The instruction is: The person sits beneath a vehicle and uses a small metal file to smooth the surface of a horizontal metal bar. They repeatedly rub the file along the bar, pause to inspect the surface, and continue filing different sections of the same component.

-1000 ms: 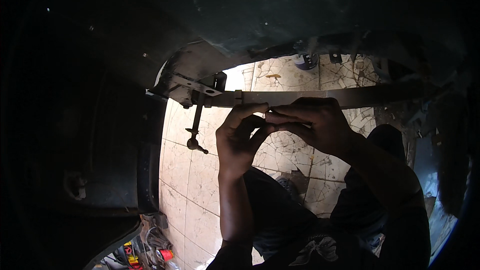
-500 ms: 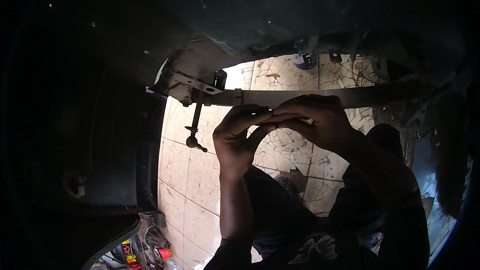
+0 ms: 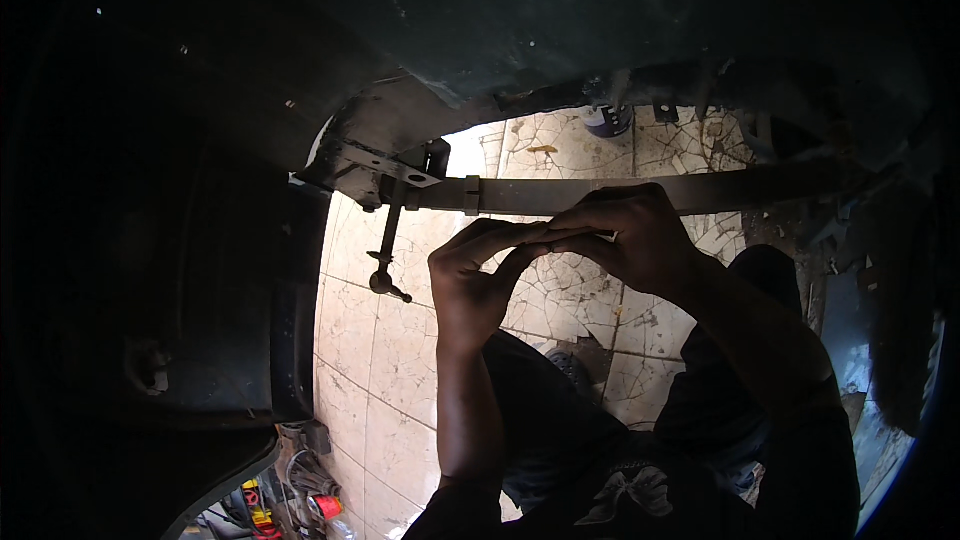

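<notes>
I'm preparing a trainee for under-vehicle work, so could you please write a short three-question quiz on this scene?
1. True or false: the left hand and right hand meet at the fingertips.
2. The hands are just below: A) the flat metal bar; B) the hanging rod; C) the tiled floor.
3. On which side of the left hand does the hanging rod sit?

Key: 1 true; 2 A; 3 the person's left.

Pretty tight up top: the flat grey metal leaf spring bar (image 3: 560, 195) and hanging dark bolt rod (image 3: 385, 250) block; open gap over the cracked beige tile floor (image 3: 380, 360) below.
</notes>
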Available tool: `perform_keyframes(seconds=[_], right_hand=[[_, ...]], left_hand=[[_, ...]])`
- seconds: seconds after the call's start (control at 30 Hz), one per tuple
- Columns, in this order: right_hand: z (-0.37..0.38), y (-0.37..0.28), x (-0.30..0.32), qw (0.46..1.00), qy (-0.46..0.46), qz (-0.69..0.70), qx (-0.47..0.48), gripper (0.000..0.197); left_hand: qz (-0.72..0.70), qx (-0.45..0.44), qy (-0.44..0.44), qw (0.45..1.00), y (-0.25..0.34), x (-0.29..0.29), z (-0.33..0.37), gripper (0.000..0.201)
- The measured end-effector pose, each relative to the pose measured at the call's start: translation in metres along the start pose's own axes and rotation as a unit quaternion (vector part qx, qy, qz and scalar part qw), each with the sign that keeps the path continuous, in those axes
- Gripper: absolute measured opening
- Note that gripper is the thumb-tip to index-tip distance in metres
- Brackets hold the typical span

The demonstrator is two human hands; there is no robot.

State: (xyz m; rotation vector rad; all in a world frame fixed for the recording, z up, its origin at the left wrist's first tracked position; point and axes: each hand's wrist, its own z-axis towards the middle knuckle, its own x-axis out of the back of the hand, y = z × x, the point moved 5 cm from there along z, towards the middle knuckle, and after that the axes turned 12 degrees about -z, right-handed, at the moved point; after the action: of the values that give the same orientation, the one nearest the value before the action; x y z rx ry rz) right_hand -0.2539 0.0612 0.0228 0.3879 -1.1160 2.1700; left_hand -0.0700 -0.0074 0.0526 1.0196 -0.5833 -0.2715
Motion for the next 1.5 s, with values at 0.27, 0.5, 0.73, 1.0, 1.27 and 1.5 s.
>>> perform_keyframes(seconds=[0.27,0.5,0.73,1.0,1.27,1.5], right_hand=[[0.002,-0.002,0.004,0.999,0.011,0.033,-0.028,0.016],[0.001,0.001,0.003,0.997,-0.033,0.045,-0.046,0.016],[-0.006,0.018,-0.01,0.988,-0.13,-0.025,-0.076,0.014],[-0.03,0.016,-0.019,0.973,-0.184,-0.093,-0.1,0.011],[-0.064,0.012,-0.028,0.946,-0.226,-0.192,-0.131,0.011],[-0.08,0.023,-0.035,0.934,-0.21,-0.229,-0.177,0.012]], left_hand=[[-0.023,0.009,-0.011,1.0,0.001,-0.004,0.004,0.028],[0.02,-0.008,-0.031,0.999,0.001,-0.005,0.001,0.029],[0.065,0.041,-0.075,0.994,-0.007,-0.02,0.002,0.02],[0.072,0.061,-0.137,0.986,-0.027,-0.028,-0.026,0.019],[0.044,0.063,-0.16,0.984,-0.047,-0.046,-0.05,0.022],[0.031,0.056,-0.148,0.987,-0.074,-0.063,-0.063,0.019]])
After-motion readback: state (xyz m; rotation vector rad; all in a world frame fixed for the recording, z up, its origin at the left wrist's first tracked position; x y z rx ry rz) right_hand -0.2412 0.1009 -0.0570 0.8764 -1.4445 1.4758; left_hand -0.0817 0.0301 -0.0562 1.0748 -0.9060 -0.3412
